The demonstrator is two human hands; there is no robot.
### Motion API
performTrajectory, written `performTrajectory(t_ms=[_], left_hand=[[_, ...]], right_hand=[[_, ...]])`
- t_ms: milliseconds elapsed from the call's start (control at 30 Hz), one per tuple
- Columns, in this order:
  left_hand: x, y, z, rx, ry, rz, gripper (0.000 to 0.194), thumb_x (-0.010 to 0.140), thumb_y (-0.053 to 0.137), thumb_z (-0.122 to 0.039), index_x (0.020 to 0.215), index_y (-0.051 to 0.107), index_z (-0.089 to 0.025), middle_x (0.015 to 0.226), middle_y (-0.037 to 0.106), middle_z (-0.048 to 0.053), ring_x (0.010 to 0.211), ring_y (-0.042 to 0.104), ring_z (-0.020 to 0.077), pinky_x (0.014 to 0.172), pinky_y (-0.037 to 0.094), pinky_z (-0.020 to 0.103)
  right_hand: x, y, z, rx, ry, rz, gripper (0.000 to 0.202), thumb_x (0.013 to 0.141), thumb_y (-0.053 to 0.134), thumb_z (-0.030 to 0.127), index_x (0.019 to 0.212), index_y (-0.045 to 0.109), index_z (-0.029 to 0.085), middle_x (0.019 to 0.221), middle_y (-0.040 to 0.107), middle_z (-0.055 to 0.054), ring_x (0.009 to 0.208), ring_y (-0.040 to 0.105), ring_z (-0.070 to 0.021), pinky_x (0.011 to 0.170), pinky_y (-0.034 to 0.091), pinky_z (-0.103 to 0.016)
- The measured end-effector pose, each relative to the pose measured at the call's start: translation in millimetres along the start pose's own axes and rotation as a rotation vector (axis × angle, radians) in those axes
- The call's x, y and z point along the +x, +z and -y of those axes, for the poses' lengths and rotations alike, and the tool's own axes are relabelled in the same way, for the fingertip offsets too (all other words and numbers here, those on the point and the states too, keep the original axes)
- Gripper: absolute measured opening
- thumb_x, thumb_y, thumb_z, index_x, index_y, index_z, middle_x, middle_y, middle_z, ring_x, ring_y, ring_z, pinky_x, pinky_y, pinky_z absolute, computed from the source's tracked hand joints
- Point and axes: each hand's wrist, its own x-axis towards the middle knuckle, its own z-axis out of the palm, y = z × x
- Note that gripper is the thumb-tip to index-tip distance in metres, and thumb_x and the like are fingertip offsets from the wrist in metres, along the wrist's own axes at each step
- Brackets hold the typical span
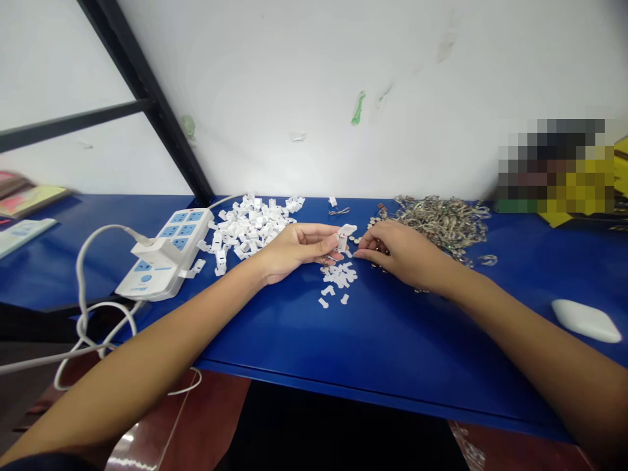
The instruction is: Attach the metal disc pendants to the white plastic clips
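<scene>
My left hand (304, 247) is closed on a small white plastic case (343, 241) whose lid stands up. Thin wire shows under its fingers. Just to the right, my right hand (390, 248) has thumb and fingertips pinched together; what they hold, if anything, is too small to make out. Small flat white pieces (338, 275) lie on the blue table below the left hand. Round silvery discs (373, 222) lie behind the right hand, partly hidden by it. Left of my hands spreads a heap of similar white plastic cases (252, 222).
A tangled pile of thin wires (441, 222) lies at the back right of the blue table (304, 347). On the left is a power strip (171, 252) with a plugged-in white cable (83, 281). A white rounded case (586, 320) sits far right.
</scene>
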Motion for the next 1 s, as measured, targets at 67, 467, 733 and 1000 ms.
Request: performTrajectory(t_ms=[67,467,733,1000], left_hand=[[0,0.0,0,0.003,0.000,-0.006,0.040,0.084,0.084,-0.040,0.118,0.078,-0.020,0.110,0.078,0.011,0.095,0.074,0.0193,0.091,0.057,0.037],[1,-0.1,1,0.007,0.013,-0.042,0.040,0.083,0.084,-0.042,0.116,0.079,-0.020,0.106,0.079,0.011,0.095,0.074,0.0199,0.089,0.057,0.035],[1,-0.6,1,0.010,0.013,-0.050,0.036,0.084,0.084,-0.039,0.115,0.079,-0.021,0.104,0.079,0.009,0.093,0.074,0.0178,0.087,0.057,0.033],[0,4.1,-1,0.021,-0.009,-0.043,0.039,0.084,0.084,-0.040,0.117,0.079,-0.020,0.104,0.079,0.010,0.092,0.074,0.0187,0.084,0.057,0.033]], right_hand=[[-1,0,1,-0.031,-0.026,0.001,0.020,0.096,0.060,0.038,0.083,0.064,0.022,0.083,0.067,-0.008,0.085,0.059,-0.0255,0.074,0.045,-0.039],[-8,-21,51,0.668,0.182,-0.143,0.025,0.082,0.080,0.046,0.091,0.076,0.023,0.076,0.073,-0.003,0.060,0.063,-0.0152,0.049,0.052,-0.029],[-13,-14,55,0.500,0.084,-0.377,0.011,0.086,0.079,0.038,0.088,0.080,0.028,0.084,0.074,0.000,0.066,0.062,-0.0139,0.054,0.051,-0.029],[-14,-3,60,0.346,-0.093,-0.451,0.013,0.095,0.067,0.030,0.098,0.080,0.029,0.093,0.074,-0.004,0.072,0.062,-0.0161,0.059,0.051,-0.033]])
